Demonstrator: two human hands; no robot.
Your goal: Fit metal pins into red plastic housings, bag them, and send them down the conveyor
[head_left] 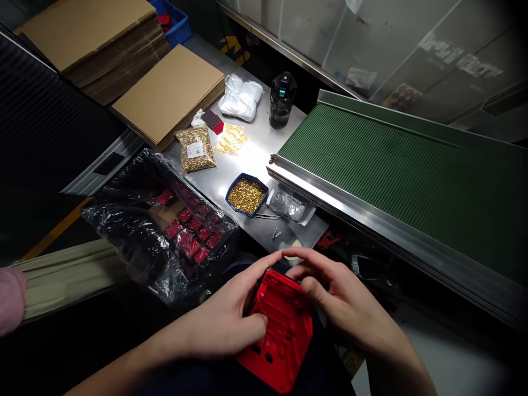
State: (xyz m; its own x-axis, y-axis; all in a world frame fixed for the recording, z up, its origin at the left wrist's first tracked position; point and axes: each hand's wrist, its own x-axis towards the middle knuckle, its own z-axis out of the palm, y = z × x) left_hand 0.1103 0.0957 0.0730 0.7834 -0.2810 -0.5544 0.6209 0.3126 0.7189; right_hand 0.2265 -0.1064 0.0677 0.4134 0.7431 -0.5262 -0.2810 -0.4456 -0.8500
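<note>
A red plastic housing lies at the bottom centre, open side up, in front of me. My left hand grips its left edge, thumb laid on the inner face. My right hand curls over its top right corner, fingers bent and pressed on the rim. Just beyond the hands a blue tray of small brass parts sits on the steel table. A black plastic bag with red parts in a tray lies to the left.
A green conveyor belt runs along the right. Flat cardboard stacks, a bag of brass parts, yellow stickers, a white bag and a dark bottle stand further back. Tweezers and a clear bag lie by the tray. A pink sleeve shows at left.
</note>
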